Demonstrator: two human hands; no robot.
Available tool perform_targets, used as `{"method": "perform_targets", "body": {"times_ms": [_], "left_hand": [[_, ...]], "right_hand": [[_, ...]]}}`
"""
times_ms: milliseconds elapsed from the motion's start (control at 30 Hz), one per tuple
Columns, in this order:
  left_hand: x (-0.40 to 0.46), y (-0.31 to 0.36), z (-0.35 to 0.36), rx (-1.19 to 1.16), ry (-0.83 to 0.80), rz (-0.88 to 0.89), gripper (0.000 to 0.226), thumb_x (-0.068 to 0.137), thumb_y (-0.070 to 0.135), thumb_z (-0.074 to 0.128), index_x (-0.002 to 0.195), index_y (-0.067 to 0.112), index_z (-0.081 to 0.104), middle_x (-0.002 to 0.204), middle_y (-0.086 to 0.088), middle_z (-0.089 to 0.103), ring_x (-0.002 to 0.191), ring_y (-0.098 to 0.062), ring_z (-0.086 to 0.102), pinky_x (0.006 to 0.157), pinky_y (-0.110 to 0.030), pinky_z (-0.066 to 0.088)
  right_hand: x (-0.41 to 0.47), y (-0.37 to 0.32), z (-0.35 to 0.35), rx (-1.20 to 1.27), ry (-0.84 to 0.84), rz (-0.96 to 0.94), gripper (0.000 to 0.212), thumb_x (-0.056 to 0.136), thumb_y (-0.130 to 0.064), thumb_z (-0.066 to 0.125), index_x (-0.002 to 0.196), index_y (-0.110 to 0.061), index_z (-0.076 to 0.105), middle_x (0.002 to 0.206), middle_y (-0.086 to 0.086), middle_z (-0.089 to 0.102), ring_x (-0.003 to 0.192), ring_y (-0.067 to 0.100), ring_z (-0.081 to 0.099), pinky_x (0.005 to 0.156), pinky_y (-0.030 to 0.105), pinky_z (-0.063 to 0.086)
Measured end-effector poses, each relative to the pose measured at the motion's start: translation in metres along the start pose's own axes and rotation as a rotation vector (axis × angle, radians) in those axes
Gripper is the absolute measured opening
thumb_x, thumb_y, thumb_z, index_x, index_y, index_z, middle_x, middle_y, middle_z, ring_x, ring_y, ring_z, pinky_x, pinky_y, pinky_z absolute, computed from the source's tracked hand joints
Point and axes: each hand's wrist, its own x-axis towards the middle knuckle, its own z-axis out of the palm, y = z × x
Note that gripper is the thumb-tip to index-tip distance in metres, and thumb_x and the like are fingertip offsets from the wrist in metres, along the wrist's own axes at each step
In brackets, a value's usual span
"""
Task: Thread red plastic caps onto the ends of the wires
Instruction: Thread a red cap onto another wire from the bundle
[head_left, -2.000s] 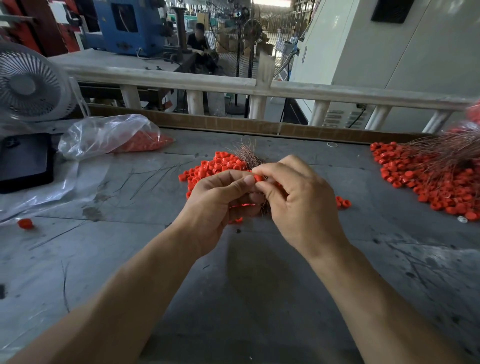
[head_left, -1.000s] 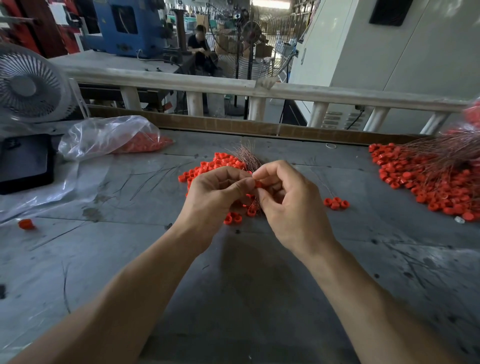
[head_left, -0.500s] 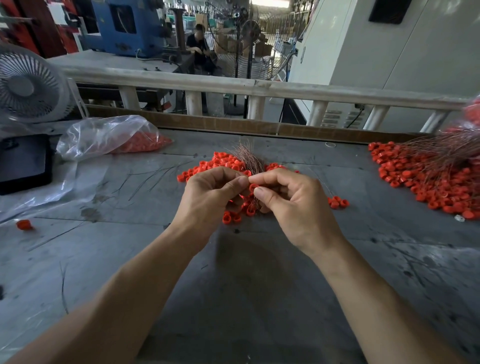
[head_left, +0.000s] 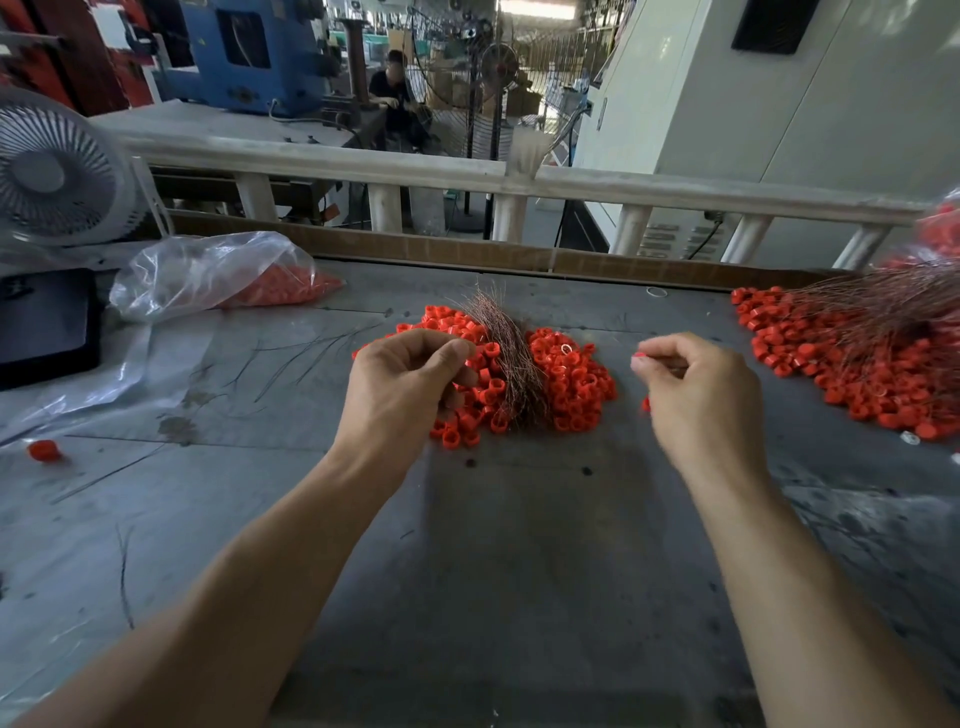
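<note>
Since 0.5 s earlier both hands had split: they'd been pinched together over the heap, now well apart. L hand (head_left: 410, 384): fingers curled, thumb against forefinger, over the left edge of the loose red caps (head_left: 576, 384); it seemed to hold the wire bundle (head_left: 506, 358), but I couldn't tell exactly where the fingers met it. Wire bundle: thin copper-coloured strands, lying across the middle of the cap heap, far ends fanned out away from me. R hand (head_left: 701, 395): off to the right of the heap, thumb and forefinger pinching one red cap (head_left: 639, 355), only a sliver of red visible at the fingertips; other fingers curled in. Whether a wire ran from that cap, couldn't tell. Table (head_left: 519, 571): grey, scuffed, stray wire bits on the left part. 2nd heap, capped wires (head_left: 883, 358): far right, red caps w/ strands sweeping up to the right edge. Clear plastic bag (head_left: 208, 275): left rear, w/ orange-red pieces inside. Single stray cap (head_left: 44, 450): near left edge. Desk fan (head_left: 57, 171): left rear corner, w/ black tray (head_left: 44, 325) in front of it. White railing (head_left: 467, 174): along the far side of the table. Seated person (head_left: 392, 88): far background, beside blue machine (head_left: 249, 54).
</note>
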Motion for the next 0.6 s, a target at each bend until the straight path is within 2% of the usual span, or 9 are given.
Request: {"method": "perform_targets", "body": {"times_ms": [67,167,267,367,467,533,600], "left_hand": [[0.000,-0.002,-0.002,0.053,0.019,0.003,0.014,0.097,0.017,0.067,0.088,0.011,0.076,0.071,-0.002,0.074,0.056,-0.010,0.058,0.054,-0.024,0.048],[0.002,-0.004,-0.004,0.143,0.052,0.007,0.016,0.096,0.021,0.069,0.082,0.017,0.076,0.071,0.000,0.074,0.054,-0.006,0.057,0.053,-0.022,0.045],[0.002,-0.004,-0.004,0.251,0.064,0.010,0.015,0.096,0.026,0.069,0.083,0.022,0.076,0.073,0.004,0.075,0.055,-0.005,0.059,0.058,-0.026,0.047],[0.002,-0.005,-0.006,0.346,0.060,0.023,0.016,0.096,0.028,0.068,0.083,0.025,0.075,0.074,0.007,0.075,0.058,-0.007,0.058,0.060,-0.032,0.050],[0.002,-0.006,-0.006,0.427,0.056,0.063,0.016,0.095,0.027,0.068,0.081,0.026,0.074,0.074,0.008,0.074,0.051,0.001,0.052,0.055,-0.024,0.044],[0.001,-0.006,-0.005,0.468,0.060,0.100,0.017,0.094,0.026,0.068,0.078,0.026,0.073,0.071,0.011,0.072,0.052,0.003,0.053,0.050,-0.012,0.039],[0.001,-0.007,-0.003,0.506,0.062,0.136,0.019,0.093,0.025,0.069,0.074,0.026,0.072,0.068,0.013,0.069,0.056,0.003,0.057,0.051,-0.008,0.039]], "right_hand": [[0.007,0.011,-0.002,-0.085,-0.037,0.066,0.008,0.090,-0.024,0.073,0.097,-0.024,0.077,0.094,0.001,0.077,0.089,0.029,0.073,0.087,0.045,0.058],[0.010,0.019,-0.003,-0.266,-0.028,0.102,0.008,0.087,-0.029,0.076,0.095,-0.026,0.078,0.103,0.005,0.077,0.101,0.033,0.068,0.090,0.043,0.055],[0.010,0.021,-0.003,-0.374,-0.039,0.133,0.009,0.087,-0.032,0.076,0.094,-0.027,0.079,0.108,0.008,0.075,0.107,0.037,0.063,0.092,0.044,0.053],[0.011,0.020,-0.004,-0.426,-0.053,0.139,0.019,0.088,-0.032,0.074,0.106,-0.026,0.077,0.117,0.010,0.072,0.113,0.038,0.060,0.097,0.045,0.051],[0.008,0.011,-0.002,-0.314,-0.029,0.016,0.023,0.089,-0.027,0.074,0.111,-0.023,0.076,0.115,0.007,0.072,0.111,0.033,0.063,0.097,0.043,0.051],[0.000,-0.001,0.003,-0.123,-0.079,-0.080,0.015,0.088,-0.023,0.075,0.103,-0.023,0.079,0.104,0.000,0.076,0.098,0.021,0.068,0.089,0.033,0.053],[-0.009,-0.013,0.009,-0.020,-0.171,-0.162,0.010,0.087,-0.021,0.077,0.096,-0.024,0.080,0.096,-0.006,0.076,0.089,0.013,0.068,0.085,0.028,0.052]]}}
